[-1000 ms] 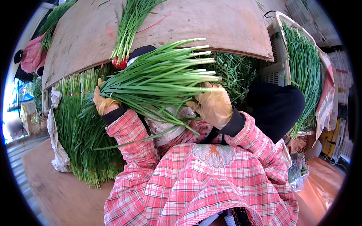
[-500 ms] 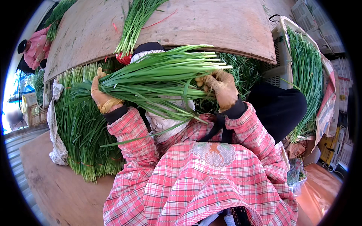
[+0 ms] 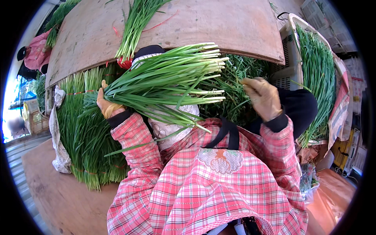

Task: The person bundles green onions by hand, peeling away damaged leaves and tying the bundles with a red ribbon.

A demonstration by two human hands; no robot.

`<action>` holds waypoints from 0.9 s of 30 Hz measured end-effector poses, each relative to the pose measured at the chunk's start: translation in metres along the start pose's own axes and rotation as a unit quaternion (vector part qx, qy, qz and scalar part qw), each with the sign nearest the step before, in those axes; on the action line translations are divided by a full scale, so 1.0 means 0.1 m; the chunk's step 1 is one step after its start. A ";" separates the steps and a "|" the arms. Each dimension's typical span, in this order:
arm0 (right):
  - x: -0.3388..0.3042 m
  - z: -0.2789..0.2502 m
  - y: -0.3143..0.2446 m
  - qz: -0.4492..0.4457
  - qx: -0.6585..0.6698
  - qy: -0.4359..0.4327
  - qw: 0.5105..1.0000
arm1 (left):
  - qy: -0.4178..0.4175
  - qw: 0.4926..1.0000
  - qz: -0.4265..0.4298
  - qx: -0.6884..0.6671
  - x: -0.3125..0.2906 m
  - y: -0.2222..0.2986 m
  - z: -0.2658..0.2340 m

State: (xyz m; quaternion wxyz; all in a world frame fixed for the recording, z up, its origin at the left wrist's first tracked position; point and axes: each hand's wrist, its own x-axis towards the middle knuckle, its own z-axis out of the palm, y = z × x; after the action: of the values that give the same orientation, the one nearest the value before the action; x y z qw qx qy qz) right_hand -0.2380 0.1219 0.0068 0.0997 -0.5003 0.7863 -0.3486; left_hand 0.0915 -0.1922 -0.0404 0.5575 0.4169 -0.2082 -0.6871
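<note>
My gloved left hand (image 3: 108,102) is closed round the leafy end of a bunch of garlic chives (image 3: 156,82), which lies across my lap area with its pale cut stems fanned out to the right. My right hand (image 3: 262,97), also gloved, is apart from the stem ends, off to their right. Its fingers are drawn together and somewhat blurred; whatever is between them is too small to name. Beneath that hand spreads a pile of loose green leaf scraps (image 3: 231,105).
Tied garlic chive bundles (image 3: 90,133) stack at my left beside a white sack (image 3: 58,133). A wooden board (image 3: 219,27) ahead carries another bunch (image 3: 139,27) and red ties. On the right stands a crate (image 3: 288,51) of chives. Another person (image 3: 37,53) sits far left.
My right hand has pulled away from the stem ends, moving right and slightly down over the scraps. The bunch has shifted a little left in my left hand, its stems spreading wider.
</note>
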 end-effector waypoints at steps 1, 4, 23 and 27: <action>0.05 0.18 -0.11 -0.092 0.077 0.023 0.993 | -0.003 1.000 0.002 -0.001 0.02 0.00 0.02; 0.30 0.43 -0.63 -0.252 -0.062 -0.009 0.966 | -0.004 1.000 0.009 0.002 -0.02 0.05 -0.01; 0.28 0.39 -0.55 -0.217 -0.098 0.039 0.970 | -0.025 0.999 0.001 -0.031 0.04 0.02 -0.06; 0.28 0.67 -0.51 -0.059 0.140 -0.180 0.972 | -0.009 0.999 0.026 -0.043 -0.02 -0.01 0.02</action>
State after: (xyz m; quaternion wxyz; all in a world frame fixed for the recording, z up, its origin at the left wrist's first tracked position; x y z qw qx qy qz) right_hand -0.1808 0.0546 -0.0046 0.2883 -0.5813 0.6679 -0.3644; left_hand 0.0892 -0.1903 -0.0391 0.5906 0.3809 -0.1936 -0.6846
